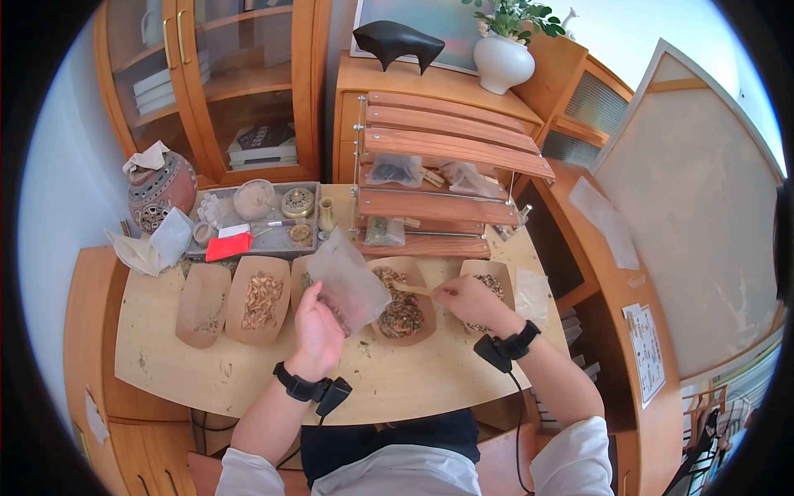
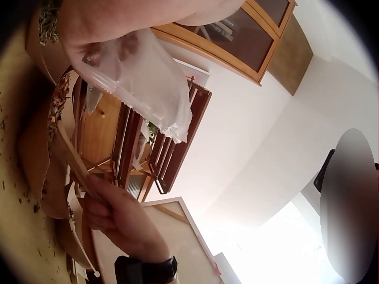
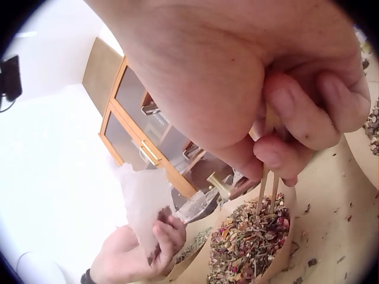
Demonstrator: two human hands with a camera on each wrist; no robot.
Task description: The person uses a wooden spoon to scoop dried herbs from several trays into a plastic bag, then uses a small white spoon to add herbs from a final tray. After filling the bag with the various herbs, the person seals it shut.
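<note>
My left hand (image 1: 318, 335) holds a translucent white pouch (image 1: 349, 277) upright, with some dark bits in its bottom. Between the thumb and fingers of my right hand (image 1: 478, 302) is a slim, light wooden scoop (image 1: 420, 290). Its far end reaches into a paper tray (image 1: 428, 318) of mixed dried herbs and petals (image 3: 249, 236). The pouch stands just left of that tray, partly covering another tray with green herbs (image 3: 195, 245). In the left wrist view the scoop (image 2: 74, 163) slants down to the herbs from the right hand (image 2: 121, 219).
More paper trays flank these: one with orange-brown pieces (image 1: 263, 299), one nearly bare (image 1: 203, 310), one with brown bits (image 1: 490, 285) beside my right hand. Behind stand a grey tray (image 1: 248, 248) of small vessels and a wooden rack (image 1: 447, 140) with filled pouches. Herb crumbs dot the table.
</note>
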